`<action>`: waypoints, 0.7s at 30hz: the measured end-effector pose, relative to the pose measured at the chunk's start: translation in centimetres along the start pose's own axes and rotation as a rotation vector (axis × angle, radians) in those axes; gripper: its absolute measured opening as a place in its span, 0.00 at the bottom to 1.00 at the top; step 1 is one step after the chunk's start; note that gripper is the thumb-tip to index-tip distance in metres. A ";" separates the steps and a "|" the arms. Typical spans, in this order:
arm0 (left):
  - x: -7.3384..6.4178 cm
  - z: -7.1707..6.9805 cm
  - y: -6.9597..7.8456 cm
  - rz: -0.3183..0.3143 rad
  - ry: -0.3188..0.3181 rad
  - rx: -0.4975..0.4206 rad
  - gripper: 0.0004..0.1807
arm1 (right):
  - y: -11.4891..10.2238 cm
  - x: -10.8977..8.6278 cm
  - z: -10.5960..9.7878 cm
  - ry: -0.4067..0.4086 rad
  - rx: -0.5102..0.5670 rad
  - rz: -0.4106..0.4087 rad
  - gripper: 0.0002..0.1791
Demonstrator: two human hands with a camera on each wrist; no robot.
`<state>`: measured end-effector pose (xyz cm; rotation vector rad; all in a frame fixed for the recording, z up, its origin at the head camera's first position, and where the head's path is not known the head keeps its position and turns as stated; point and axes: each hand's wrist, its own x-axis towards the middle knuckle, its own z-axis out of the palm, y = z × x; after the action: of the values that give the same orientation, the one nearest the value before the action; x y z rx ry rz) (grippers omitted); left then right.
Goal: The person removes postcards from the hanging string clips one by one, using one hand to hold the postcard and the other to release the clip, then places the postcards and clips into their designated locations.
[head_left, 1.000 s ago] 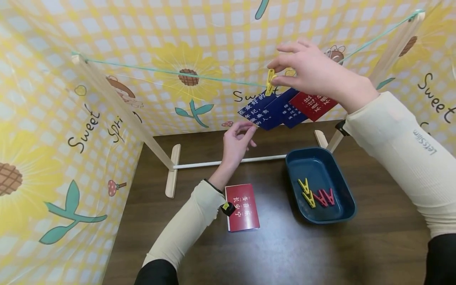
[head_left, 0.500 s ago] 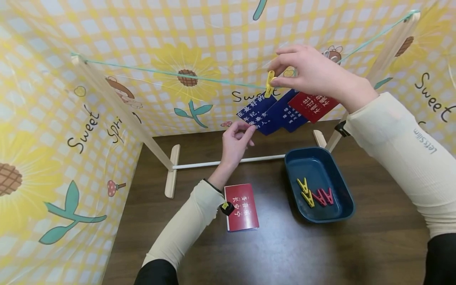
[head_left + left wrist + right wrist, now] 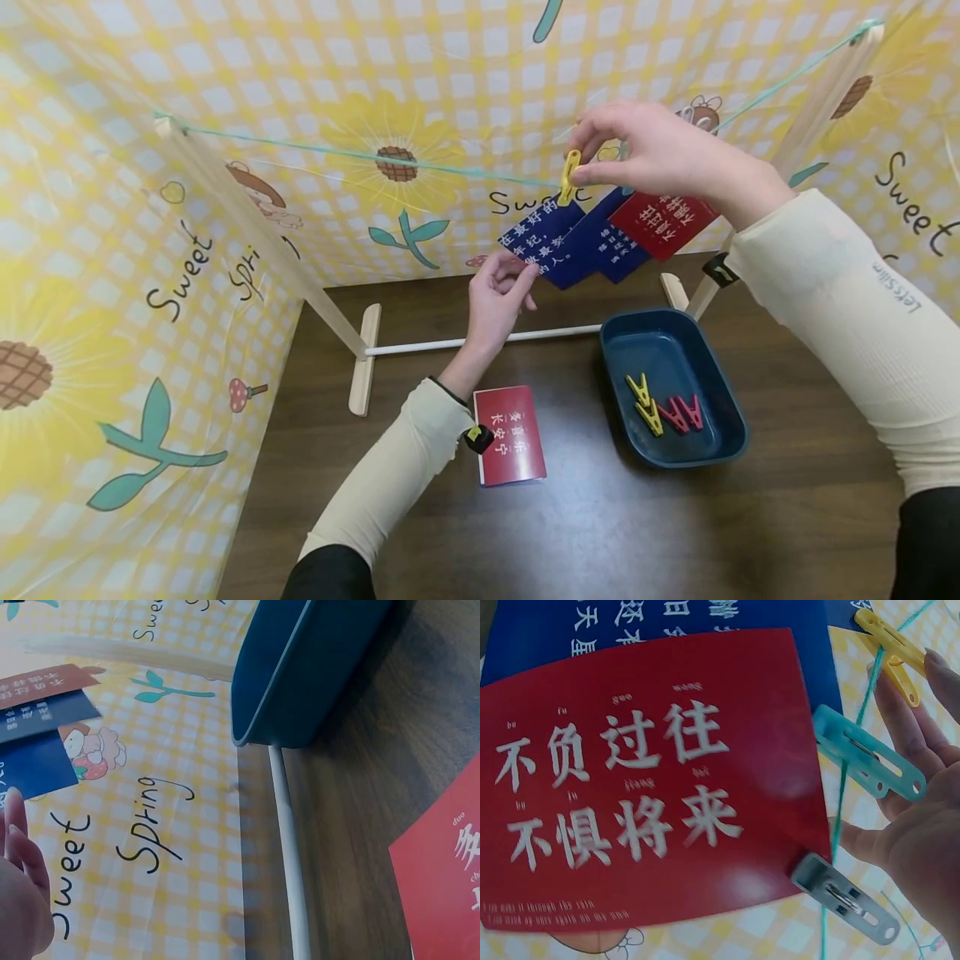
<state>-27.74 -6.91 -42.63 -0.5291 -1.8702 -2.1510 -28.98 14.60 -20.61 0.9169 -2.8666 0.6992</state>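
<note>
My right hand (image 3: 660,154) pinches a yellow clothespin (image 3: 570,178) between thumb and fingers at the green line (image 3: 450,169). That clothespin sits at the top corner of a blue card (image 3: 551,242) with white writing. Lower down, my left hand (image 3: 495,304) pinches the same card's bottom edge between thumb and fingertips. Beside it hang a second blue card (image 3: 615,242) and a red card (image 3: 663,223). In the right wrist view, a teal clothespin (image 3: 866,752) and a grey clothespin (image 3: 844,898) grip the line by these two cards.
A dark blue tray (image 3: 731,392) holds several yellow and red clothespins (image 3: 675,414). A red card stack (image 3: 512,467) lies on the wooden table (image 3: 600,533). Wooden posts (image 3: 258,229) carry the line, with a white rod (image 3: 420,347) low between them and patterned cloth (image 3: 465,50) behind.
My right hand has come down slightly, still pinching the yellow clothespin, and its fingers are more curled. The blue cards' lower edges hang a little lower; my left hand has barely moved.
</note>
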 end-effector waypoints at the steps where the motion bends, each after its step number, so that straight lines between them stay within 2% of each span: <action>1: 0.0 0.0 0.0 0.008 0.005 0.000 0.08 | 0.0 0.0 0.1 0.002 -0.002 -0.005 0.20; 7: 0.0 0.1 0.0 0.036 0.038 0.026 0.05 | 0.3 0.1 0.6 0.049 -0.013 -0.072 0.15; 15: 0.1 0.0 0.2 0.061 0.034 0.068 0.06 | 0.6 -0.1 1.4 0.216 -0.021 -0.206 0.08; 21: -0.1 -0.3 0.4 0.059 0.039 0.072 0.05 | 0.7 -0.3 2.0 0.320 -0.009 -0.241 0.08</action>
<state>-27.53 -7.25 -42.34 -0.5169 -1.8797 -2.0339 -29.00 14.42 -22.73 1.0213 -2.4315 0.7312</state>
